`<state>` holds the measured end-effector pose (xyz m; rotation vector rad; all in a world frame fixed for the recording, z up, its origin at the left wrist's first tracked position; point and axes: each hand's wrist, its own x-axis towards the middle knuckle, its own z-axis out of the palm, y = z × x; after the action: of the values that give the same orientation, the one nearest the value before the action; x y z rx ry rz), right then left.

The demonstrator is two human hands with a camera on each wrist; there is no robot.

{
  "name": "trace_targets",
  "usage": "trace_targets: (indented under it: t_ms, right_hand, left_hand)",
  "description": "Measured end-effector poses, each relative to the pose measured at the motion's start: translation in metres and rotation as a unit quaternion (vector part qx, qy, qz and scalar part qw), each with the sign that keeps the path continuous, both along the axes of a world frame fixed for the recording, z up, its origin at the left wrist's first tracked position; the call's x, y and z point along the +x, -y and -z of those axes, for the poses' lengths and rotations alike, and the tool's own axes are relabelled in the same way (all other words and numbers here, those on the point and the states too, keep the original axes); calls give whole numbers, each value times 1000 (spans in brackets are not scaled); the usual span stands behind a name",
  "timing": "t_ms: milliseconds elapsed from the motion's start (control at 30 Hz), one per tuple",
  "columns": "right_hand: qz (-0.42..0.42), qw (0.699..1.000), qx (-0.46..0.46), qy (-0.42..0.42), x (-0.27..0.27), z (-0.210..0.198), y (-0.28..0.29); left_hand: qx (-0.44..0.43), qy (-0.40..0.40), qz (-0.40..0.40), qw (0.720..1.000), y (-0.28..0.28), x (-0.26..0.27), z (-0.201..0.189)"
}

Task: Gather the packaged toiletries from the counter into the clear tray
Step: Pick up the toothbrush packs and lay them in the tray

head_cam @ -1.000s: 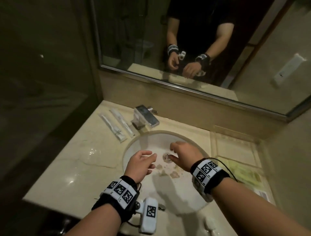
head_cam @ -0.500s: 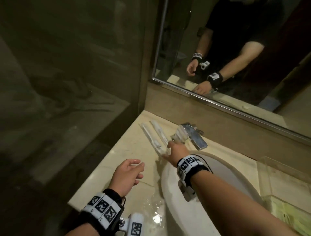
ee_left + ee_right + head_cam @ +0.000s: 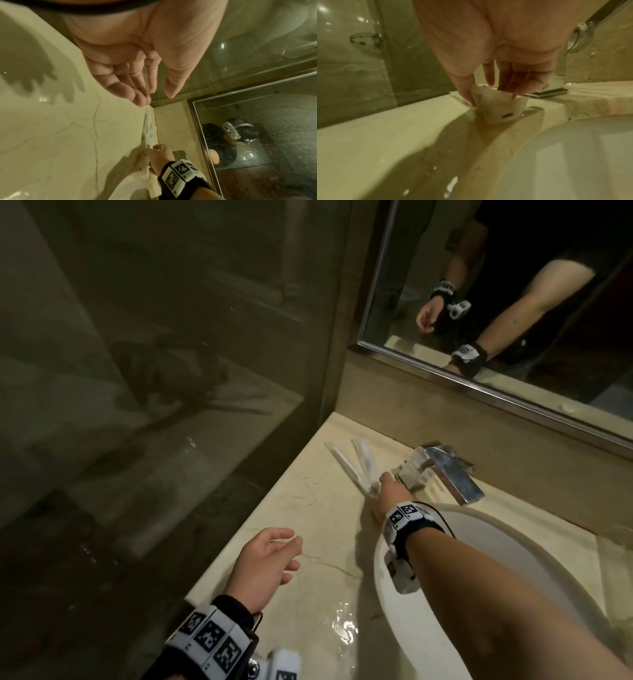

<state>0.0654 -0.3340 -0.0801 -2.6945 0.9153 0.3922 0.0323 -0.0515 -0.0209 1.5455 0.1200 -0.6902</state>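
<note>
Two long white packaged toiletries (image 3: 346, 465) lie side by side on the beige marble counter (image 3: 308, 508), left of the faucet. My right hand (image 3: 382, 484) reaches across the sink to their near ends. In the right wrist view the thumb (image 3: 465, 93) and fingers (image 3: 505, 82) pinch the serrated end of a white packet (image 3: 501, 108). My left hand (image 3: 296, 553) hovers open over the counter's front, holding nothing; its relaxed fingers (image 3: 137, 94) point toward the packets (image 3: 149, 132). A corner of the clear tray (image 3: 616, 542) shows at the far right edge.
A chrome faucet (image 3: 452, 477) stands just right of my right hand, above the white sink basin (image 3: 496, 570). Water puddles on the counter's front edge (image 3: 342, 625). A dark glass wall (image 3: 171, 371) bounds the left, a mirror (image 3: 513, 302) the back.
My right hand left the sink drain and went left to the packets beside the faucet. My left hand shifted left over the counter. The head view swung left, so the tray slid almost out of view.
</note>
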Motion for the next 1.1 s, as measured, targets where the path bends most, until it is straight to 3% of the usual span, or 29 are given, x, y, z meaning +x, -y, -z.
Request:
trace_targets:
  t_ms: [167, 267, 367, 500, 567, 633, 767, 933, 1100]
  right_hand:
    - [53, 997, 52, 15, -21, -15, -12]
    - [112, 981, 133, 90, -42, -21, -23]
    - [151, 940, 247, 178, -75, -31, -37]
    - [163, 854, 418, 266, -138, -55, -47]
    - [168, 818, 468, 290, -173, -69, -44]
    - [170, 805, 481, 302, -210, -79, -32]
    - [191, 820, 440, 313, -291, -96, 4]
    - [147, 909, 276, 274, -380, -113, 34]
    - [189, 916, 178, 306, -443, -115, 65]
  left_hand:
    - [-14, -15, 21, 1000, 18, -6, -3]
    - [-25, -27, 41, 998, 36, -10, -6]
    - [-31, -52, 61, 996, 60, -16, -6]
    - [-36, -80, 96, 991, 95, -34, -5]
    - [-62, -93, 128, 986, 115, -48, -7]
    - [-93, -101, 157, 978, 135, -65, -8]
    - [-145, -102, 264, 948, 180, -115, -19]
    - [-136, -64, 365, 919, 234, -188, -28]
    - [-119, -73, 413, 900, 282, -260, -30]
